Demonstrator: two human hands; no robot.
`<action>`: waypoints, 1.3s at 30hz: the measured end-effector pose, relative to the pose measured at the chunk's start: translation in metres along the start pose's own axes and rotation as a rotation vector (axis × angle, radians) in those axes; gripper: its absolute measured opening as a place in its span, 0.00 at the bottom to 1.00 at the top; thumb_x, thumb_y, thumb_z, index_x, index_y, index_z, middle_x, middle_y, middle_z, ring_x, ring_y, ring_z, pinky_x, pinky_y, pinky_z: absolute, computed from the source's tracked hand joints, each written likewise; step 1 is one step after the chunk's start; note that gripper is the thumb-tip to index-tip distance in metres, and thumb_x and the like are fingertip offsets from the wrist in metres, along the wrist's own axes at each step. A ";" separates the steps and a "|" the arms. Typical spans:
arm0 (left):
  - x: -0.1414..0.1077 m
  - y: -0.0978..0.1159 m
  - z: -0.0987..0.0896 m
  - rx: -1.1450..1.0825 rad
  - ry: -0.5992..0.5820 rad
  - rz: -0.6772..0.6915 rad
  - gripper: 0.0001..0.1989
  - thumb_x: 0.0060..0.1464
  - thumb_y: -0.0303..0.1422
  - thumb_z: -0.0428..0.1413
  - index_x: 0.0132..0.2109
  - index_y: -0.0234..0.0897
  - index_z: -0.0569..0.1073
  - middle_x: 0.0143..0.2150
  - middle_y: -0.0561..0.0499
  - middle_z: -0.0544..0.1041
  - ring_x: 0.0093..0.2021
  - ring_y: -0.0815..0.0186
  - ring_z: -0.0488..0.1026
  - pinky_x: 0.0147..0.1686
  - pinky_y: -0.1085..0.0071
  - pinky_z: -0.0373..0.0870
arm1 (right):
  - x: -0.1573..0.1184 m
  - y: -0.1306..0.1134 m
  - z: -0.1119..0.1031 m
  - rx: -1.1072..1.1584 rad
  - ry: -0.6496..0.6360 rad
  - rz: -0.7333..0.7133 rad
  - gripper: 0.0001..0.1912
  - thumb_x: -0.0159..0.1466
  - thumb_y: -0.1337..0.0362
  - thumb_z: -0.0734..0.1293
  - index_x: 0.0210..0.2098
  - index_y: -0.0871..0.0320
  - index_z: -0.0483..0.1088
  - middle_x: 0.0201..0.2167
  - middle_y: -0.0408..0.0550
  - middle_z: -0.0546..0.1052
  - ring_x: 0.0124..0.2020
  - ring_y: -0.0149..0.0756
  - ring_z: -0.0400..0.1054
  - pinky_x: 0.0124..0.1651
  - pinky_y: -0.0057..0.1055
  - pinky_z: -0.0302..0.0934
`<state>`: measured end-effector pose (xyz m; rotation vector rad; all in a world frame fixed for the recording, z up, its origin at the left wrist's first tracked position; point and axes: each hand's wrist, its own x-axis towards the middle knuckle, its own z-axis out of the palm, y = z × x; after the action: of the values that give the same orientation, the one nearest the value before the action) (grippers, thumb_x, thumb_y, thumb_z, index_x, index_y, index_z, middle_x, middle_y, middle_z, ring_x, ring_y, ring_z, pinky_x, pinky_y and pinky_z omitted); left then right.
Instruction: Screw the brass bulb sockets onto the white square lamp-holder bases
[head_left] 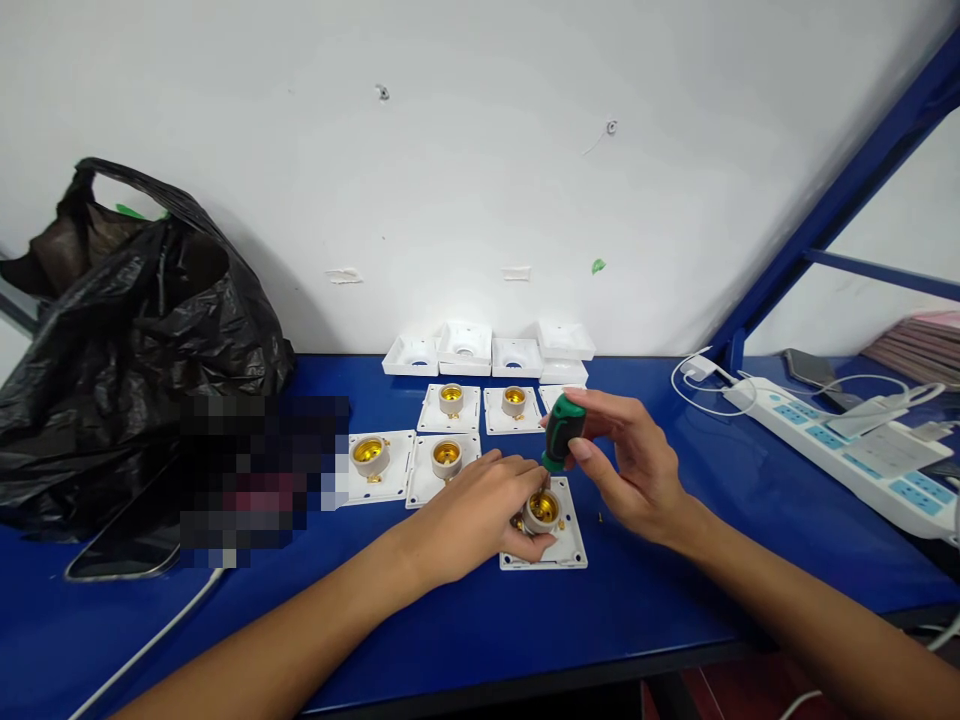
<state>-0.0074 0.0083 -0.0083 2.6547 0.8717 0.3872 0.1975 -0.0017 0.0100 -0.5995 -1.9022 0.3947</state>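
Observation:
My right hand (634,460) grips a short green and black screwdriver (565,433), its shaft pointing down at a brass-lined lamp socket (541,510). That socket sits on a square white plate (566,550) near the table's front. Wrapped round the socket's left side is my left hand (499,515), thumb in front and fingers behind, partly covering it. The screwdriver's tip is hidden by the fingers and socket. A tiny brass screw (600,517) lies just right of the plate. Behind, to the left, several white plates with sockets (382,487) rest on the blue table (450,640).
White square covers (516,357) line the wall. A black plastic bag (150,340) stands at the left, beside a phone (127,545) and a white cable (150,640). A power strip (847,455) with cables lies at the right, near a blue metal frame (847,180).

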 end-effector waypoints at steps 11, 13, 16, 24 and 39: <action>0.001 0.002 -0.002 -0.014 -0.013 0.016 0.15 0.57 0.41 0.67 0.39 0.37 0.72 0.35 0.51 0.76 0.33 0.61 0.71 0.38 0.64 0.65 | -0.001 0.004 0.001 0.031 0.022 -0.019 0.32 0.67 0.70 0.70 0.67 0.42 0.61 0.49 0.45 0.74 0.32 0.30 0.71 0.30 0.29 0.71; 0.001 0.002 -0.002 -0.016 -0.014 0.015 0.15 0.57 0.41 0.67 0.40 0.36 0.72 0.36 0.51 0.76 0.33 0.61 0.71 0.38 0.64 0.64 | -0.002 0.004 0.002 0.011 0.013 -0.007 0.33 0.68 0.71 0.70 0.68 0.42 0.60 0.54 0.47 0.74 0.33 0.30 0.72 0.31 0.30 0.72; 0.001 0.001 -0.001 -0.006 -0.013 0.017 0.15 0.56 0.41 0.67 0.39 0.36 0.71 0.34 0.52 0.75 0.32 0.61 0.70 0.37 0.64 0.63 | -0.002 0.004 0.002 0.013 0.020 -0.011 0.34 0.67 0.72 0.70 0.68 0.42 0.60 0.54 0.47 0.74 0.32 0.29 0.71 0.31 0.30 0.71; 0.001 0.000 -0.001 -0.017 -0.023 0.010 0.14 0.57 0.41 0.66 0.40 0.37 0.72 0.35 0.52 0.75 0.33 0.60 0.71 0.38 0.65 0.63 | 0.002 0.004 0.002 0.061 0.058 -0.054 0.34 0.64 0.74 0.72 0.65 0.43 0.63 0.40 0.42 0.70 0.30 0.30 0.67 0.26 0.27 0.67; 0.001 0.003 -0.003 0.018 0.000 0.016 0.15 0.57 0.42 0.66 0.37 0.37 0.71 0.33 0.53 0.74 0.32 0.61 0.71 0.36 0.64 0.66 | 0.000 0.005 0.002 0.036 0.012 -0.026 0.32 0.67 0.72 0.69 0.67 0.44 0.61 0.42 0.43 0.73 0.32 0.30 0.69 0.30 0.30 0.70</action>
<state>-0.0064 0.0070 -0.0047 2.6797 0.8588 0.3854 0.1972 0.0024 0.0068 -0.5515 -1.8860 0.4065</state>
